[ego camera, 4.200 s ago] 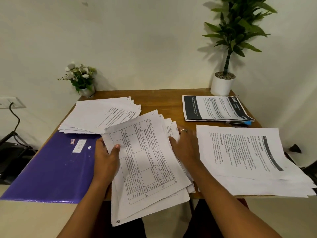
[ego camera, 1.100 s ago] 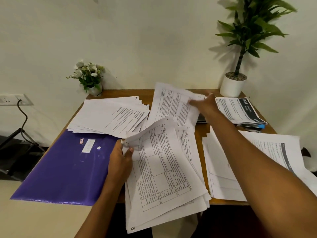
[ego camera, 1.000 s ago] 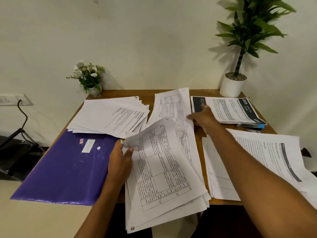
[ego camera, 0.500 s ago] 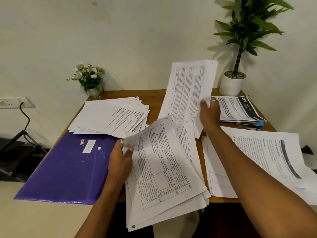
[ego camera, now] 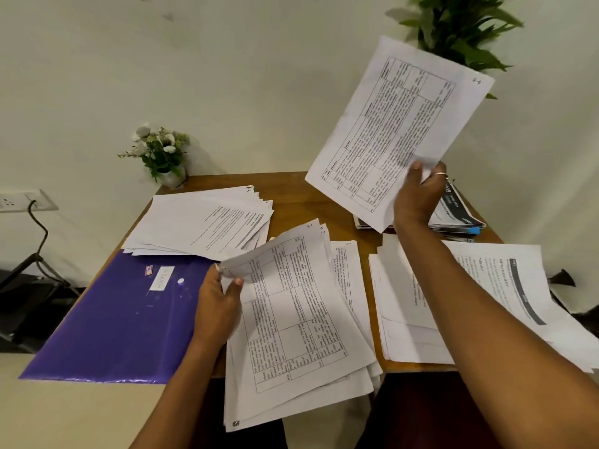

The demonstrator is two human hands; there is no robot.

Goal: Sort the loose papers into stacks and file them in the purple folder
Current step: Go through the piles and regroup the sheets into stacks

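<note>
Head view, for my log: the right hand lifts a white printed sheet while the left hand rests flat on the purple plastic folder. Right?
No. The head view shows the left hand gripping a corner of the middle stack of printed papers, by the purple plastic folder; the rest holds.

Little was legible.
Only "19" showed on the dark booklet point(ego camera: 457, 209) just behind the right hand point(ego camera: 416, 196); other print was blurred.

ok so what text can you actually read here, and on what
"19": far stack, partly hidden behind the right hand.
Held sheet, middle pile, left pile, right stack, folder label: too small or blurred.
</note>
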